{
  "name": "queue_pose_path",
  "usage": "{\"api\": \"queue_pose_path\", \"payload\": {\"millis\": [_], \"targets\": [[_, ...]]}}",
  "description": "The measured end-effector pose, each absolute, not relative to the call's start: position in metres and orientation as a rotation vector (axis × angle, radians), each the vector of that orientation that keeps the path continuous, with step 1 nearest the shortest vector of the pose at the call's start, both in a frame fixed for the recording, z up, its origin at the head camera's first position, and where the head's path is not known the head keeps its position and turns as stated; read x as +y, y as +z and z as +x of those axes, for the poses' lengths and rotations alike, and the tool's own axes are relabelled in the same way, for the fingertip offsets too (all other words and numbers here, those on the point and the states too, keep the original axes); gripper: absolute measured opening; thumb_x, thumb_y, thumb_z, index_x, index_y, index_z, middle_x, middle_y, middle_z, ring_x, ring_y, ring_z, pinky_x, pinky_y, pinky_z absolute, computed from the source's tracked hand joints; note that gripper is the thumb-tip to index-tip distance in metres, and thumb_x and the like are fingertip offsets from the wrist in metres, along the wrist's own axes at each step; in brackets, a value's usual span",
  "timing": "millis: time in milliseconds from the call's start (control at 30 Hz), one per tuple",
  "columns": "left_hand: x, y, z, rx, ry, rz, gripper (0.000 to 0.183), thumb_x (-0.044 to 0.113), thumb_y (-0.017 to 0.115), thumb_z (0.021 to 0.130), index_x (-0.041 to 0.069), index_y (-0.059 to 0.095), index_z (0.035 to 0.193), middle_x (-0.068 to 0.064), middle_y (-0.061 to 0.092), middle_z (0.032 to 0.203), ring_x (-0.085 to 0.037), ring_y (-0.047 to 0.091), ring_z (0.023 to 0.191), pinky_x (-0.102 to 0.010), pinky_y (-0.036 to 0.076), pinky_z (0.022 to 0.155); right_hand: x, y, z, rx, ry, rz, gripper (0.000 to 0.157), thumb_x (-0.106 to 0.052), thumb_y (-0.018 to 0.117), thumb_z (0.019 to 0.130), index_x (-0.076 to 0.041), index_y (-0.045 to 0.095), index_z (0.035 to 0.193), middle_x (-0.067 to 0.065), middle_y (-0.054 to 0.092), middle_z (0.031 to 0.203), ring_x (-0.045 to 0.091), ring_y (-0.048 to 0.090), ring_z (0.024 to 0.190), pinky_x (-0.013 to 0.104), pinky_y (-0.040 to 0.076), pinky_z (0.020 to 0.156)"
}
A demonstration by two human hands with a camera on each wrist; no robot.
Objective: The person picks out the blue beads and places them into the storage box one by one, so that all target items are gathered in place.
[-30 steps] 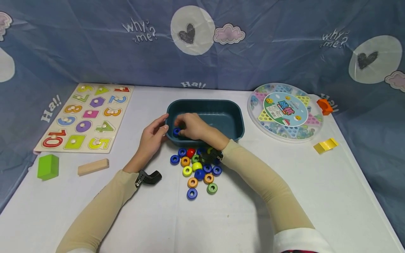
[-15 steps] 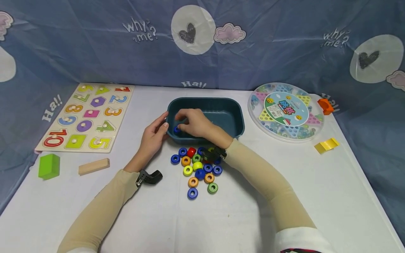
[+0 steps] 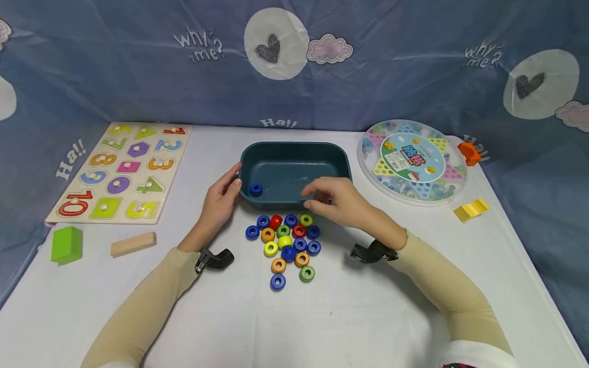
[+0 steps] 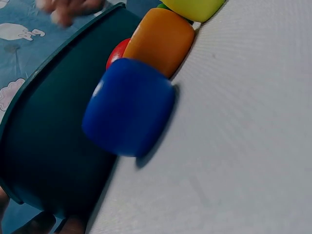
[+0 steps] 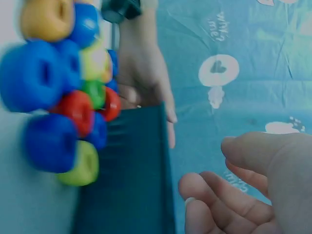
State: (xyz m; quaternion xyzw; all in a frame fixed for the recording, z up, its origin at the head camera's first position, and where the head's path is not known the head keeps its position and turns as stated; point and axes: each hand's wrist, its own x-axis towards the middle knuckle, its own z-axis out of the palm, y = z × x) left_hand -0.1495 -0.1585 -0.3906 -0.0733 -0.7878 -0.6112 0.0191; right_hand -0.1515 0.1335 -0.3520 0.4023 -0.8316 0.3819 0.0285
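Note:
A dark teal rectangular bin (image 3: pixel 294 151) stands in the middle of the table in the head view. One blue ring-shaped bead (image 3: pixel 255 189) lies inside at its left end. My left hand (image 3: pixel 220 204) rests against the bin's left end, fingers nearly straight along the outer wall. Above the near rim, toward the right, is my right hand (image 3: pixel 338 202), with thumb and fingers apart and nothing seen between them. In front of the bin lies a loose group of blue, red, orange, yellow and green beads, including a blue bead (image 4: pixel 129 107) large in the left wrist view.
On the left are a number puzzle board (image 3: pixel 124 171), a green block (image 3: pixel 66 245) and a wooden stick block (image 3: pixel 133 244). A round clear game case (image 3: pixel 411 161) lies at the right, beside an orange block (image 3: pixel 469 153) and a yellow block (image 3: pixel 471 209).
My right hand has let go of the blue bead inside the bin and moved right and toward me to the near rim. My left hand has stayed at the bin's left end.

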Motion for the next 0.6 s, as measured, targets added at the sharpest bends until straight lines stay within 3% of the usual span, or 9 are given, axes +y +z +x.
{"api": "queue_pose_path", "payload": {"millis": [300, 433, 600], "targets": [[-0.162, -0.388, -0.147, -2.461, -1.871, -0.218, 0.046, 0.012, 0.041, 0.104, 0.001, 0.036, 0.149, -0.020, 0.035, 0.154, -0.040, 0.048, 0.131, -0.006, 0.050, 0.083, 0.156, -0.384, -0.129, -2.689, 1.151, 1.340, 0.015, -0.009, 0.072, 0.086, -0.009, 0.072, 0.101, 0.000, 0.070, 0.095, 0.005, 0.054, 0.068, 0.020, 0.052, 0.058], [-0.166, -0.407, -0.156, -2.432, -1.894, -0.234, 0.046, 0.016, 0.042, 0.105, 0.010, 0.038, 0.150, -0.013, 0.036, 0.156, -0.037, 0.048, 0.132, -0.006, 0.050, 0.083, 0.158, -0.398, -0.127, -2.708, 1.137, 1.377, 0.016, -0.010, 0.072, 0.086, -0.011, 0.073, 0.101, 0.001, 0.070, 0.101, 0.007, 0.054, 0.070, 0.020, 0.051, 0.060], [-0.169, -0.422, -0.162, -2.442, -1.878, -0.227, 0.045, 0.025, 0.044, 0.104, 0.020, 0.040, 0.149, -0.005, 0.038, 0.156, -0.029, 0.050, 0.132, -0.014, 0.052, 0.089, 0.156, -0.407, -0.127, -2.711, 1.128, 1.392, 0.015, -0.009, 0.073, 0.085, -0.012, 0.073, 0.099, 0.002, 0.070, 0.103, 0.013, 0.057, 0.076, 0.021, 0.051, 0.062]]}}
